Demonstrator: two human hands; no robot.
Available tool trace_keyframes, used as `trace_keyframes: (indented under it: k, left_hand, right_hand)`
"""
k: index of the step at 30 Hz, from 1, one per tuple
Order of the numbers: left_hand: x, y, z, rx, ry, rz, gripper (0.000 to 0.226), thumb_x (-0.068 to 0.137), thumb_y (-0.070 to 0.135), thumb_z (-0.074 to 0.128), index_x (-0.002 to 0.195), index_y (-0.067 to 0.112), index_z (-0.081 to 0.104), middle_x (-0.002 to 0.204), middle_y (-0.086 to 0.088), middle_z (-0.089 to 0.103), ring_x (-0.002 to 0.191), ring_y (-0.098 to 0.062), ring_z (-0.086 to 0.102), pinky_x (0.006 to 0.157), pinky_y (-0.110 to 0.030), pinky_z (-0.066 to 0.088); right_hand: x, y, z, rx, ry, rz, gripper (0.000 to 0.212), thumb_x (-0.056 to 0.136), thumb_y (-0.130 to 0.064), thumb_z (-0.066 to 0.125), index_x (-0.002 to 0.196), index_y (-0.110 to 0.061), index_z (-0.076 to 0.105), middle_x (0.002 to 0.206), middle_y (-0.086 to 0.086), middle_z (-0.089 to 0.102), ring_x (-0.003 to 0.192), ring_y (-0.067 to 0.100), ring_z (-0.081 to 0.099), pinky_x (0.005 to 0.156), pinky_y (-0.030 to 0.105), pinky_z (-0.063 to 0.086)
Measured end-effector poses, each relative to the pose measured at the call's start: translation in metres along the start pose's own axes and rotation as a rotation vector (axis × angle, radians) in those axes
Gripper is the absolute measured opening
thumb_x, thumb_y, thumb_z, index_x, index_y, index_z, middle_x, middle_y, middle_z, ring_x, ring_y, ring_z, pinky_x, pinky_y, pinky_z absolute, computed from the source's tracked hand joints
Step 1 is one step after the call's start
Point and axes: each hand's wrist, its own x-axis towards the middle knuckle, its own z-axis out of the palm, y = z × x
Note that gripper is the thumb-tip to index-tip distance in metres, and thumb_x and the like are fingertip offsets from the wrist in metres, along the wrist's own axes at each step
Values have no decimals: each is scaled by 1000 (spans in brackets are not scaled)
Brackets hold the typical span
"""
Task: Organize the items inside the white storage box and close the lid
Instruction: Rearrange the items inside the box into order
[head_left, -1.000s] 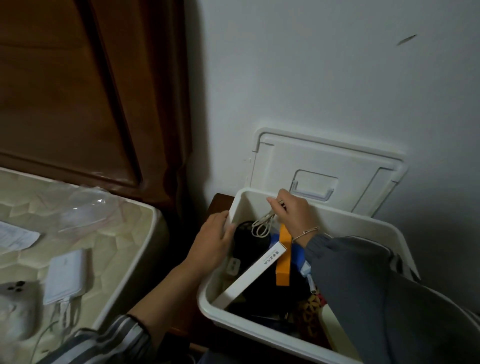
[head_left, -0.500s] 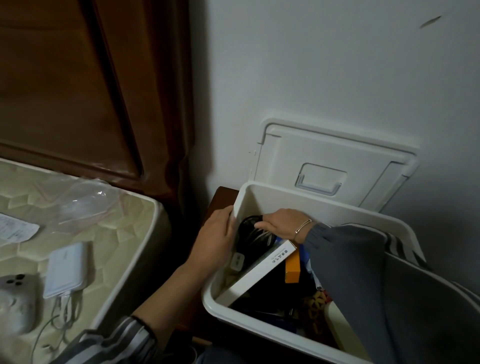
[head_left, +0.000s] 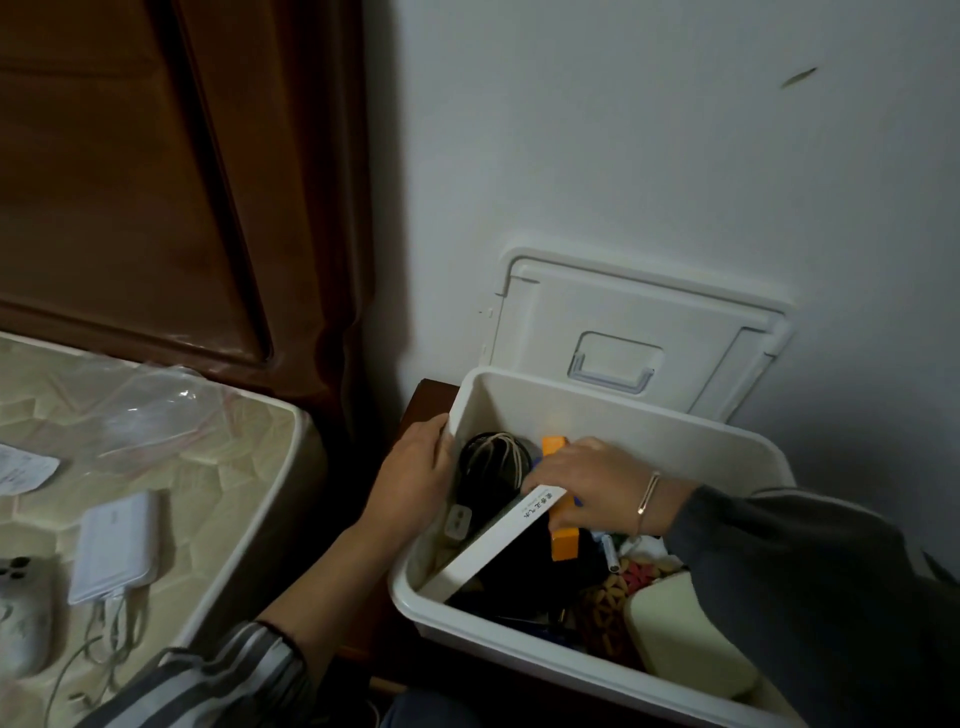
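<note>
The box (head_left: 623, 415) is white plastic with a rounded rim, open at the top and crowded inside. Its lid (head_left: 639, 317) is off and stands on edge behind it against the wall (head_left: 623, 130), the recessed handle facing out.

The left hand (head_left: 415, 478) grips the box's left wall, fingers hooked over the rim, the palm on the outside.

The right hand (head_left: 587, 483), with a thin bracelet (head_left: 647, 501) on its wrist, reaches down into the box from the right. Its fingers are curled round an orange carton (head_left: 563, 543), which stands nearly upright; one end shows above the knuckles and the other below the palm.

The fingertips touch the upper end of a long white carton (head_left: 493, 540) with printed characters. This carton slants from the hand down to the near-left corner of the box.

Between the two hands lies a black round thing with a pale coiled cord (head_left: 498, 460) on top of it, and just below that is a small white plug (head_left: 458, 519). Under the right wrist lie small patterned pieces (head_left: 608, 597) and a cream tub (head_left: 685, 634).

Well to the left of the left hand, a power bank (head_left: 117, 545) and a phone (head_left: 21, 613) lie on a mattress (head_left: 223, 467).
</note>
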Motion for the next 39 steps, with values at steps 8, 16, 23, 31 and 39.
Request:
trace_keyframes:
  k: [8, 16, 23, 31, 39]
  left_hand:
    - [-8, 59, -16, 16, -287, 245, 73, 77, 66, 60, 139, 33, 41, 132, 19, 50, 117, 2, 48, 96, -20, 41]
    - [11, 65, -16, -556, -486, -178, 27, 87, 21, 68, 113, 22, 62, 103, 1, 74, 92, -17, 72, 75, -35, 59]
    - [7, 22, -43, -769, -129, -366, 28, 87, 18, 66, 114, 27, 62, 106, 1, 73, 93, -21, 71, 73, -38, 59]
    - [-5, 25, -40, -749, -29, -419, 35, 89, 18, 64, 123, 23, 56, 115, -2, 67, 102, -25, 66, 85, -46, 56]
    - [-12, 55, -15, -842, -116, -414, 38, 91, 12, 61, 128, 18, 55, 116, -5, 67, 100, -22, 67, 72, -32, 57]
  right_hand:
    - [-38, -1, -54, 389, 473, -17, 24, 80, -23, 73, 102, -14, 66, 93, 0, 68, 90, 19, 61, 81, 34, 46]
    - [-26, 8, -29, 890, 934, 439, 24, 83, -26, 70, 103, -24, 58, 104, -10, 62, 97, 13, 63, 83, 25, 52]
    - [-2, -2, 78, 614, 42, 699, 63, 79, -53, 64, 120, -11, 42, 108, 10, 58, 99, 28, 58, 79, 33, 47]
    - [-22, 14, 21, 816, 21, 798, 16, 81, -27, 62, 81, -12, 58, 71, 10, 68, 50, 15, 65, 38, 17, 39]
    - [-73, 8, -36, 1387, 338, 673, 19, 91, -29, 60, 101, -14, 61, 80, 5, 67, 67, 14, 59, 54, 20, 43]
